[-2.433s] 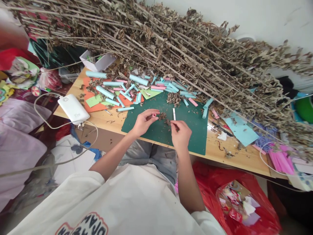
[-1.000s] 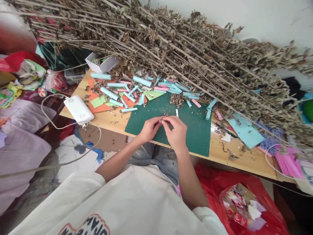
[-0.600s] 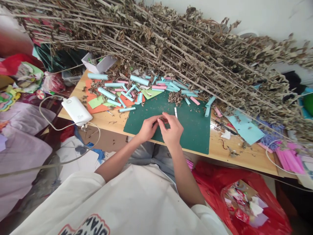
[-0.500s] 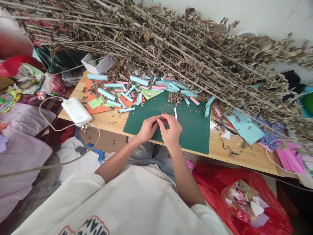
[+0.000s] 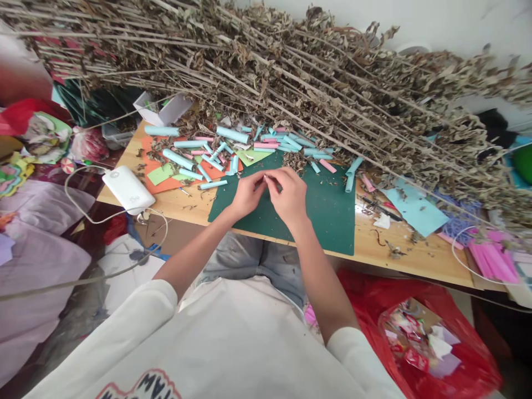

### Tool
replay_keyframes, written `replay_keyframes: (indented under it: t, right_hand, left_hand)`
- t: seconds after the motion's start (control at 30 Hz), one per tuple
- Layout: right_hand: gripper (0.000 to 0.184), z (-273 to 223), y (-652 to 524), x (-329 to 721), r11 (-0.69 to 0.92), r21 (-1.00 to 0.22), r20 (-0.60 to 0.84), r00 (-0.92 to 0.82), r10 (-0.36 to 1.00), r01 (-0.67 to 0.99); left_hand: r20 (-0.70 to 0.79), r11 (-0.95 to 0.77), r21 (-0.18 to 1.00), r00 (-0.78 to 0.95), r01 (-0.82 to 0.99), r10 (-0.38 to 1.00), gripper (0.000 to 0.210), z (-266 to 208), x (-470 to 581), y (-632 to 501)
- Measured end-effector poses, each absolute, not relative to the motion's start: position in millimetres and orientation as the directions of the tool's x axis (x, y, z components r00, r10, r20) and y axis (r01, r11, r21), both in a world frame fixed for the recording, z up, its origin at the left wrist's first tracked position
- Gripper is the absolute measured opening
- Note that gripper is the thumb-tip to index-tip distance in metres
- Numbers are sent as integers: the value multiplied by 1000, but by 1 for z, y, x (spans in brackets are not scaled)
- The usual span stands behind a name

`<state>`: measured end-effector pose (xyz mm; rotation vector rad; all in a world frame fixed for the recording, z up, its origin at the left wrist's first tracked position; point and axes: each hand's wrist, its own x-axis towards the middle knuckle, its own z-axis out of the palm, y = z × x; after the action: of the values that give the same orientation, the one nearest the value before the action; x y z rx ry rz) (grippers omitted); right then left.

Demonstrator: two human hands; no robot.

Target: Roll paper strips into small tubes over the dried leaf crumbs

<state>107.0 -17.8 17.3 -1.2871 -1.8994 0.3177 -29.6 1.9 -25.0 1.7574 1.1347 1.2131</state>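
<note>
My left hand [image 5: 248,194] and my right hand [image 5: 288,194] meet above the green cutting mat [image 5: 328,216]. Both are closed in a pinch, thumb and forefinger tips pressed together. Whatever lies between the fingertips is too small and covered to name. Just beyond my right hand is a small heap of crumbled dried leaves [image 5: 294,160]. Light blue paper tubes [image 5: 233,134] and thinner pink tubes [image 5: 327,166] lie scattered along the back of the mat and over orange paper [image 5: 149,183].
Long dried leafy stalks [image 5: 257,72] lean over the table's back. A white power bank [image 5: 128,189] with a cable sits at the left. Blue paper [image 5: 417,208] and a black pen-like tool [image 5: 384,209] lie right. A red plastic bag [image 5: 469,343] of scraps stands below.
Both hands have moved slightly away from me over the mat, still pinched together. The brown bits between the fingers no longer show, and the white strip by my right hand is out of sight.
</note>
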Motion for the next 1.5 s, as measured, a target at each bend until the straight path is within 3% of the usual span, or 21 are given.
replay_keyframes:
  t: [0.33,0.5,0.77,1.0,1.17,1.33,1.5]
  right_hand:
    - [22,19,10,120,456,-581,353,-296,888,674]
    - [18,18,10,121,408,-654,367,-205,907,637]
    - [16,11,0,122,492,-558,440,-265,858,669]
    - [38,-1,-3,111,250,-681,385,47,922,689]
    - [12,-1,1,105,321,-695,417,-2,909,643]
    - [14,7,-5,110,393,-610,408,-153,900,688]
    - [29,3,-9,113,269,-756,352,24,936,598]
  left_hand:
    - [302,-340,906,176,254,937,17,-47,-24,19]
    - [308,-353,900,201,257,930,19,-41,-24,17]
    - [314,-363,888,205,283,927,18,-45,-25,18]
    - [290,-341,906,218,251,932,21,-45,-25,18]
    - [300,-346,899,199,269,933,18,-48,-25,18]
    - [306,-351,904,202,244,930,15,-51,-26,19]
    - [257,-298,935,214,189,942,22,-46,-25,19]
